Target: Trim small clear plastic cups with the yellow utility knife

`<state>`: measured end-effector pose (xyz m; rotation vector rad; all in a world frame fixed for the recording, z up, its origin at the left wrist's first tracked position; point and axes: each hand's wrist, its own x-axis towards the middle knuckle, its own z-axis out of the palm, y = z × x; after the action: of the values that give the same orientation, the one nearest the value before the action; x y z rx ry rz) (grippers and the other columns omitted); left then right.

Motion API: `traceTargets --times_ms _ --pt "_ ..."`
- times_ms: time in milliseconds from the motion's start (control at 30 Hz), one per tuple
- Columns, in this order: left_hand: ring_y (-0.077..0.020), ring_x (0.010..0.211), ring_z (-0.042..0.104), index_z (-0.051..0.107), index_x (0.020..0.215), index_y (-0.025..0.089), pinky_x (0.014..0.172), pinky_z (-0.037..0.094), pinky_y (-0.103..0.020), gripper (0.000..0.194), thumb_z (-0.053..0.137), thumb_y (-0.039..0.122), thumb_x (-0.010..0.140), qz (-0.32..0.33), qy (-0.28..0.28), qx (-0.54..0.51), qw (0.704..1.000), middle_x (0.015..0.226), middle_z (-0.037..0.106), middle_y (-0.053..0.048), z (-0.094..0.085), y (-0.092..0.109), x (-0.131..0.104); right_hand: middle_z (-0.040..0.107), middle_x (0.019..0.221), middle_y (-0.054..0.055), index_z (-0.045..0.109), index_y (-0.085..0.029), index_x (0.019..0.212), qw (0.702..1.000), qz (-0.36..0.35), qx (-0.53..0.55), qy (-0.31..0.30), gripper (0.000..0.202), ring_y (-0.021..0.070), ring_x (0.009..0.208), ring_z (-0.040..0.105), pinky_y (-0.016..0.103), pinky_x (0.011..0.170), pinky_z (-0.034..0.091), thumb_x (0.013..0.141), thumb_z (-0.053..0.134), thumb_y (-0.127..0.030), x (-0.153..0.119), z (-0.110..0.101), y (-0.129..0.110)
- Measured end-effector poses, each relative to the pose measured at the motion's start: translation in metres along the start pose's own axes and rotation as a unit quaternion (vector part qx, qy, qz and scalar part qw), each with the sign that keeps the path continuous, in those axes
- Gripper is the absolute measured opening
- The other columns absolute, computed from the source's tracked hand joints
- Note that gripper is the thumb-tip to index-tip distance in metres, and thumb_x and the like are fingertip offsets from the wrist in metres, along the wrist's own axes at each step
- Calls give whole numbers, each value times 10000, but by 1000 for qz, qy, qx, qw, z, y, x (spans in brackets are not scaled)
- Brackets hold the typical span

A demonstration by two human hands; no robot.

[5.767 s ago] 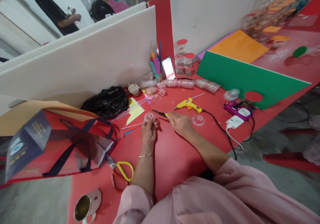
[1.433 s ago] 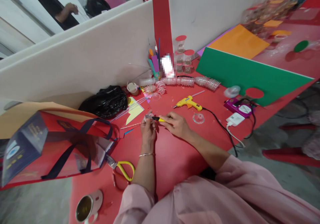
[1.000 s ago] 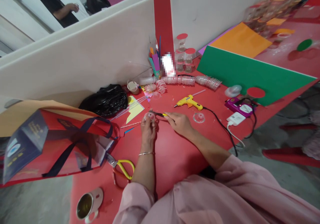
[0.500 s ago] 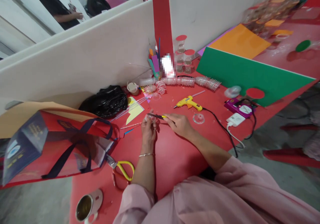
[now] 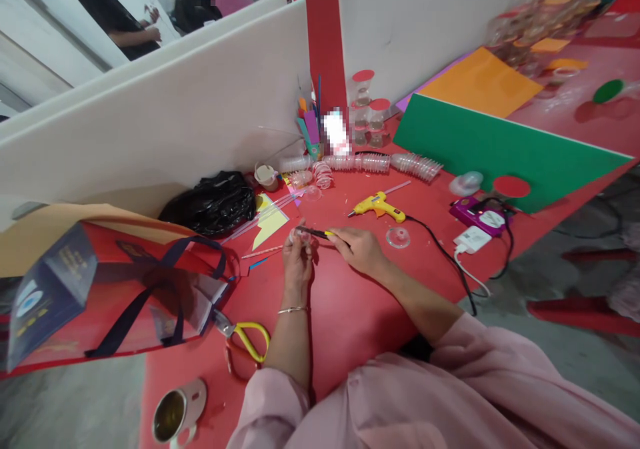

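Logging the key relation: knife (image 5: 314, 233) against clear plastic piece (image 5: 299, 235), both up over the near-middle of the red desk (image 5: 345, 315). We see the left hand (image 5: 298, 255) with fingers curled up around the piece, pinching it at the fingertips; the piece sits at the far end of that hand, so left is the nearer one, in contact. We mark the right hand (image 5: 363, 249) as closed round the yellow-and-black knife, well to the right of the piece and not touching it. Knife's long axis runs from the right fingers leftward and slightly away from the body, its tip end over the piece; we can't tell whether it bears on it or just overlaps in view. Piece is small and partly covered, so we can't read its tilt. Nearby: a clear disc (image 5: 398, 237) on the desk just right of the right hand, a yellow glue gun (image 5: 379, 205) beyond it, nozzle leftward, and yellow paper (image 5: 270, 222) beyond and left of the left hand.
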<state>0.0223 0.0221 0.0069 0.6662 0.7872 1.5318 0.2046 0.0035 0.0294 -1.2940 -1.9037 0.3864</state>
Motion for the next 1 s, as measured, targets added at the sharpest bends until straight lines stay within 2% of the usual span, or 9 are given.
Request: traceTargets --times_ms 133,300,433,533,667,767,900,1000 --pt "-13 480 432 724 1121 178 443 389 -147 437 840 475 822 7 -4 -1 1000 883 680 -22 -1 1 1 786 1187 52 715 -256 1289 999 -9 -12 -30 360 187 1066 749 279 927 554 1087 458 -409 -4 6 -1" --pt "-36 478 455 691 1132 188 463 420 -154 469 809 530 835 -17 -3 -10 1000 748 636 18 -5 -5 2 775 1215 70 717 -236 1287 998 39 -51 16 360 211 1076 750 307 909 561 1079 472 -398 -2 5 5" --pt "-33 478 469 682 1121 176 422 376 -142 479 842 501 808 -10 1 -4 1000 793 662 -1 -4 -5 2 776 1216 57 718 -242 1277 1000 -2 -2 14 359 186 1098 737 282 954 538 1087 455 -395 0 0 3" --pt "-45 452 463 684 1151 159 395 373 -151 506 836 504 814 -7 -8 2 1000 715 626 17 -2 -3 0 795 1139 55 724 -256 1269 999 -14 -34 -8 362 182 1005 751 263 858 535 1083 462 -424 -2 2 1" --pt "-50 435 462 696 1127 154 385 378 -148 515 848 517 795 -13 1 9 1000 643 599 41 0 -2 -1 803 1069 67 726 -254 1269 997 3 -81 7 371 185 950 749 258 783 512 1081 466 -439 -4 7 0" --pt "-38 445 464 706 1131 162 380 360 -139 535 879 507 759 -12 10 9 1000 715 652 24 0 -2 0 802 1090 64 724 -259 1275 997 6 -77 6 373 184 953 750 262 783 514 1082 464 -444 -5 9 0" --pt "-37 441 454 715 1121 156 394 355 -132 534 882 506 755 -17 16 10 1000 649 608 41 -1 -2 2 796 1139 58 729 -260 1268 998 10 -67 3 381 187 984 754 268 807 532 1083 457 -452 -3 8 1" --pt "-34 449 445 715 1098 156 410 358 -128 524 884 510 751 -18 24 4 1000 651 616 33 -2 -2 2 794 1150 71 733 -252 1267 996 36 -74 23 375 203 1003 756 290 837 550 1080 463 -433 1 2 6"
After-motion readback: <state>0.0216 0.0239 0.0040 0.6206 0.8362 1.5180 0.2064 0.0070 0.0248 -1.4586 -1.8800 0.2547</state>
